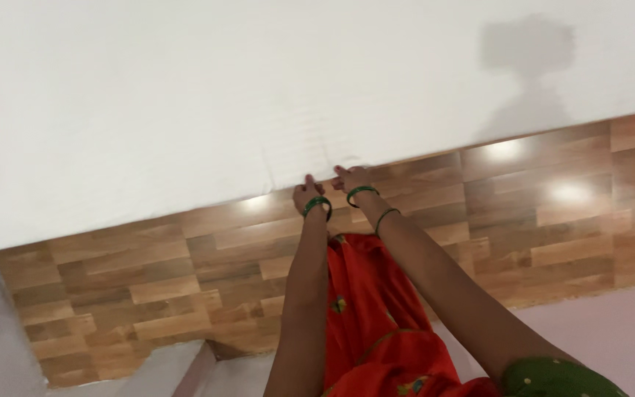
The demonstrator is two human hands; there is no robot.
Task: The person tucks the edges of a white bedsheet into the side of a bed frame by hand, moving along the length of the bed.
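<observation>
Head view: both hands (pixel 332 187) outstretched

Wood-pattern floor (pixel 148 294) — two glare spots (pixel 505 151) on it.

White sheet, wood-look floor, red and green dress

The sheet (pixel 185 95) is plain white; the floor (pixel 148 287) shows brown and tan plank pattern with pale glare spots. Bangles (pixel 317 204) are green. The cloth (pixel 376 316) is bright red with small green-yellow motifs, and the sleeve (pixel 553 378) green with yellow dots.
</observation>
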